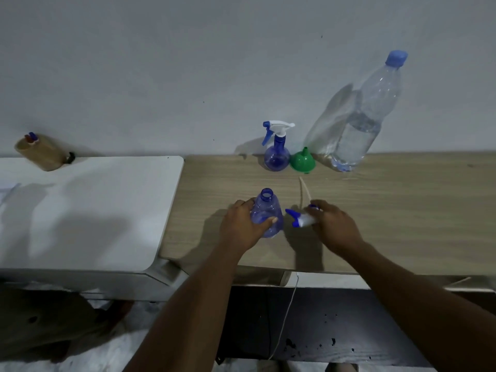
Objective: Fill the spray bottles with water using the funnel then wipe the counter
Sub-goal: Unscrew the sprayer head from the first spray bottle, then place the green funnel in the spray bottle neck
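My left hand (241,226) grips an uncapped blue spray bottle (267,210) that stands upright on the wooden counter (389,210). My right hand (332,226) holds its removed white-and-blue trigger head (300,220), whose dip tube (304,190) trails away over the counter. A second blue spray bottle (276,150) with its trigger head on stands by the wall. Beside it a green funnel (302,161) lies mouth down. A large clear water bottle (362,119) with a blue cap, partly full, stands to the right of the funnel.
A white surface (88,208) adjoins the counter on the left, with a tan holder (40,153) at its back edge. A thin white cord (284,318) hangs below the counter's front edge. A plain wall rises behind.
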Tool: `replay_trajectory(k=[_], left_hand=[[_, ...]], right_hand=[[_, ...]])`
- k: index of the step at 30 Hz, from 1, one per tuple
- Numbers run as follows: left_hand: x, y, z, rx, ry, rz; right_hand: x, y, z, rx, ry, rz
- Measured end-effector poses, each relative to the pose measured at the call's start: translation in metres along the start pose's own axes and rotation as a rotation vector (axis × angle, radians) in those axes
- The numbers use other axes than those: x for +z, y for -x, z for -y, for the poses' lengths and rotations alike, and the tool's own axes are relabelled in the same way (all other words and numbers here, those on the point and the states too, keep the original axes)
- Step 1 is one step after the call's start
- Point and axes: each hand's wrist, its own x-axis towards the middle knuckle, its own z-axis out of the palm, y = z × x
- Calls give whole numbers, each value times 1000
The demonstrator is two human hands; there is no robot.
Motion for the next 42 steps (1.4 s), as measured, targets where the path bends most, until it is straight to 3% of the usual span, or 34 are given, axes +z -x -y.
replay_trajectory(k=[5,14,21,30,37,42], left_hand=[[-2,-5,3,18,-9,6],[2,-23,14,33,-18,-7],[7,-31,22,39,-18,-15],[6,-27,19,55,16,-21],[3,-22,13,37,14,-24],[0,-20,6,13,4,-21]], right_hand=[[30,7,0,24,178,238],[-25,-115,2,90,31,-97],[-26,-212,-20,118,164,137],[-8,-189,-9,80,375,279],[-12,-158,2,81,53,248],[-64,-129,24,70,-539,89]])
